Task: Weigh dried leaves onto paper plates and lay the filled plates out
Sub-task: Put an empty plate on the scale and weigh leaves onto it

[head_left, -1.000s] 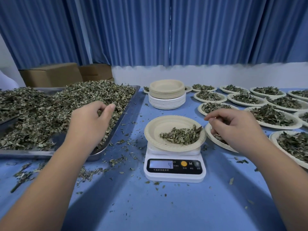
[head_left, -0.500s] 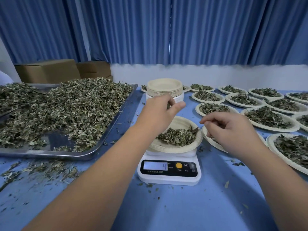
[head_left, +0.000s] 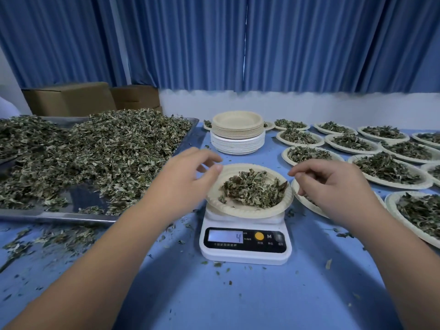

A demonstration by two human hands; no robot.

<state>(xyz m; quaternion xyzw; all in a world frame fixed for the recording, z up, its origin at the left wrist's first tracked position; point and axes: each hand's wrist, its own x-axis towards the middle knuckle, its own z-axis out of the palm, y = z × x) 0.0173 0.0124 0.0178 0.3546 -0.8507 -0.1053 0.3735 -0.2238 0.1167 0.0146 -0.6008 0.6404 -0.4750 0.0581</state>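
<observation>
Blue curtain (head_left: 238,44) fills the whole back wall, with a couple of cardboard boxes (head_left: 69,98) under it, partly hidden behind the leaf heap

The blue bench (head_left: 238,306) runs out of sight on both sides. Its left side carries a big metal tray (head_left: 59,216) heaped with dried leaves (head_left: 95,151), and the tray's left end is cut off. The right side is covered with filled plates (head_left: 392,185), and the ones at the right edge are cropped, so no idea how many there are

At the back middle sits a stack of empty plates (head_left: 238,139), tan ones on top of white ones. In front of it, mid-bench, is the white scale (head_left: 245,256), display showing 4 (the small print under it is unreadable). The paper plate (head_left: 238,211) sits on top of it with a modest pile of leaves (head_left: 254,189)

The left hand (head_left: 188,177) is at that plate's left rim, fingers loose and spread, nothing in them. The right hand (head_left: 333,186) hovers just right of the scale with its fingers curled down, covering most of another plate (head_left: 307,206). I only see the back of it, so I can't tell if it's pinching anything

Leaf crumbs (head_left: 62,236) lie scattered along the tray's front edge
</observation>
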